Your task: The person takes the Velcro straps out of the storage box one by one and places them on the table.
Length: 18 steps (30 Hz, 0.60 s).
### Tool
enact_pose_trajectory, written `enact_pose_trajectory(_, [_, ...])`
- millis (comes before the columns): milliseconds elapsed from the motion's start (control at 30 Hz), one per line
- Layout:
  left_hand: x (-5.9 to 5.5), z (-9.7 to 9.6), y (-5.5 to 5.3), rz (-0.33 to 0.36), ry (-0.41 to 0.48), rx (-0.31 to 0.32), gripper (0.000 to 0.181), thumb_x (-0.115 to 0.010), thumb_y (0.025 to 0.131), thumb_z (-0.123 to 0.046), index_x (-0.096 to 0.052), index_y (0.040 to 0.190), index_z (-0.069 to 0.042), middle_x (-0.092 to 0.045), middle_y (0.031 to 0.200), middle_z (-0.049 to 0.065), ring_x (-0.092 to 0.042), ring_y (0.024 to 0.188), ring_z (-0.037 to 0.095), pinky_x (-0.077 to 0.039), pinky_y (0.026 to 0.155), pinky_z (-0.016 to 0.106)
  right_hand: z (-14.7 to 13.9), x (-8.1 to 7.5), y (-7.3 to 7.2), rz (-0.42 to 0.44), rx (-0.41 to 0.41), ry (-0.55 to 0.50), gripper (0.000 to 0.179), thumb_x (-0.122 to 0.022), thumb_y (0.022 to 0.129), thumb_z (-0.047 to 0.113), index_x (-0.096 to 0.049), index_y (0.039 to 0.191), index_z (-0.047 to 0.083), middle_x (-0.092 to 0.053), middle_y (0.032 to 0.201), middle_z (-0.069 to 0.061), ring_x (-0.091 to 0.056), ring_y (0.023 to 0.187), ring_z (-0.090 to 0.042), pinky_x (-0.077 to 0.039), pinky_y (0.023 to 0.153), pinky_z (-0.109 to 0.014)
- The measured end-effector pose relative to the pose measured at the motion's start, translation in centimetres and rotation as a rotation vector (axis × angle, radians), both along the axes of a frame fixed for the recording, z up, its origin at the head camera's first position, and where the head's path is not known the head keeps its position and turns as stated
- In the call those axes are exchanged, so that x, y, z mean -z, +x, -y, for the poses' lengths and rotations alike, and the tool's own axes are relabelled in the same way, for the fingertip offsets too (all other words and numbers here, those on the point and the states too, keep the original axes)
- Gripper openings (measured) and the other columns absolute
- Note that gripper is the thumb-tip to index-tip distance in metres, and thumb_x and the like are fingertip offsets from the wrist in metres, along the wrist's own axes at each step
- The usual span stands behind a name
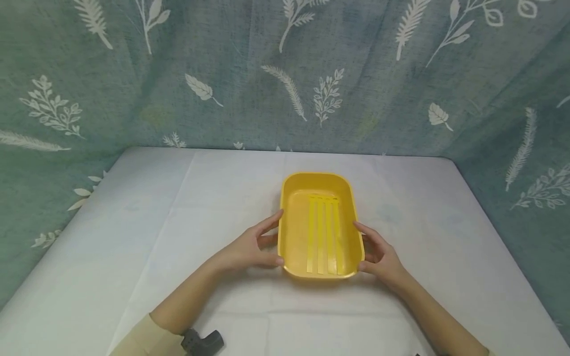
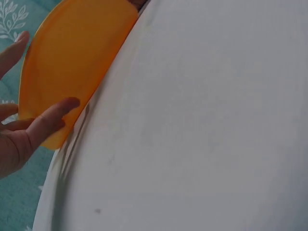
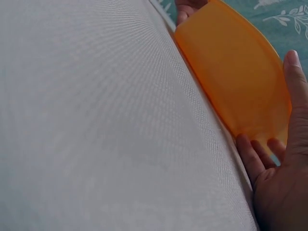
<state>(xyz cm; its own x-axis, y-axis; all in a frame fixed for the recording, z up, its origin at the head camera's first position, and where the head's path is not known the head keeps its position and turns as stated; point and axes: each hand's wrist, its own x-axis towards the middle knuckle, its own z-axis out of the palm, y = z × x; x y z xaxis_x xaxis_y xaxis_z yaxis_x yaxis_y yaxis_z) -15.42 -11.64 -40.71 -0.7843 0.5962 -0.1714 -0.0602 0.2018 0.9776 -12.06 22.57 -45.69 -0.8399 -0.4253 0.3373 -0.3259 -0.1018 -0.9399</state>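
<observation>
A yellow plastic tray [image 1: 295,232] with rounded corners and raised walls is in front of me, between my two hands. Inside it, several flat, brighter yellow strips [image 1: 319,235] run lengthwise, side by side, right of its middle. My left hand [image 1: 249,247] holds the tray's left side, its thumb near the front corner and its fingers along the wall. On the opposite side my right hand [image 1: 380,254] grips the wall the same way. Both wrist views show the tray's outer wall, more orange there, with fingers low against it; its inside is hidden in them.
A white cloth [image 1: 213,198] covers the table under the tray. Green curtain fabric [image 1: 249,99] with white leaf prints hangs behind the table and at both sides. A dark strap-like device [image 1: 202,343] sits by the left sleeve at the bottom of the head view.
</observation>
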Motion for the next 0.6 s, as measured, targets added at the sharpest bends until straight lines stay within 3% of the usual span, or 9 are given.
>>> enact_pose_trajectory(200, [-1.4, 0.3, -1.2, -0.083, -0.093, -0.136, 0.091, -0.082, 0.073, -0.012, -0.032, 0.148, -0.023, -0.039, 0.148, 0.002, -0.047, 0.129, 0.023, -0.047, 0.095, 0.041, 0.0, 0.0, 0.0, -0.011, -0.005, 0.001, 0.079, -0.071, 0.085, 0.022, -0.027, 0.146, -0.003, -0.038, 0.144, -0.010, -0.053, 0.117, -0.014, -0.054, 0.081, -0.032])
enact_pose_trajectory(400, [-2.7, 0.1, -2.3, -0.146, -0.141, -0.113, 0.085, -0.082, 0.074, -0.015, -0.037, 0.146, -0.016, -0.041, 0.147, 0.008, -0.047, 0.129, 0.025, -0.043, 0.099, 0.046, 0.1, -0.1, 0.1, -0.005, 0.015, 0.018, 0.077, -0.070, 0.086, 0.018, -0.027, 0.145, -0.004, -0.037, 0.144, -0.012, -0.053, 0.117, -0.015, -0.054, 0.082, -0.031])
enact_pose_trajectory(600, [-4.3, -0.4, -3.8, -0.188, -0.242, -0.136, 0.082, -0.083, 0.072, -0.029, -0.043, 0.143, -0.018, -0.046, 0.144, 0.000, -0.050, 0.125, 0.021, -0.049, 0.093, 0.040, -0.1, -0.2, 0.2, 0.017, 0.002, 0.011, 0.078, -0.070, 0.086, 0.019, -0.026, 0.146, -0.003, -0.039, 0.142, -0.010, -0.053, 0.118, -0.015, -0.054, 0.082, -0.031])
